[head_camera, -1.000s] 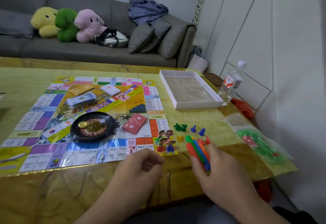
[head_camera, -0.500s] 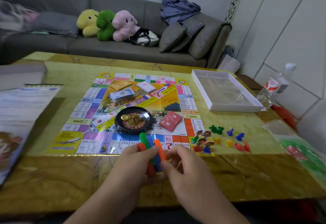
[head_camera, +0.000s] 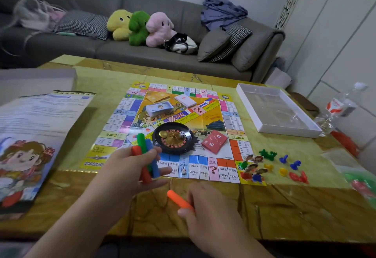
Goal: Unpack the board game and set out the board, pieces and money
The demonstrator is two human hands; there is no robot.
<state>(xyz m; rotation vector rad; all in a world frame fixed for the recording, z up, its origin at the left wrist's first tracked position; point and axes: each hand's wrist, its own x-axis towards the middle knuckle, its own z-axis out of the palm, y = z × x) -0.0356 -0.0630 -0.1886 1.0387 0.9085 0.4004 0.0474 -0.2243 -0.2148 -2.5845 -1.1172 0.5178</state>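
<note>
Left hand (head_camera: 130, 168) clenched round a bundle of coloured sticks (head_camera: 145, 156) above the board (head_camera: 203, 115)'s near edge; right hand (head_camera: 205, 207) pinching one orange stick (head_camera: 179, 199) over the worktop (head_camera: 284, 207), seemingly drawn out for separate placing.

The table (head_camera: 284, 213) has a glossy, marble-patterned top in yellow-brown that mirrors the light. The game board (head_camera: 179, 127) is thin printed paper with a slight sheen and visible fold creases. The roulette wheel (head_camera: 173, 138) looks like shiny black plastic, with a gold, metallic-looking centre. The sticks (head_camera: 145, 160) and the orange stick (head_camera: 179, 200) are smooth, matt plastic, as are the small pawns (head_camera: 283, 165). The box tray (head_camera: 250, 113) is white card around a clear, glossy plastic insert. The rules sheet (head_camera: 40, 119) is smooth printed paper. The sofa (head_camera: 142, 50) is grey woven cloth; the plush toys (head_camera: 140, 26) look fuzzy.
</note>
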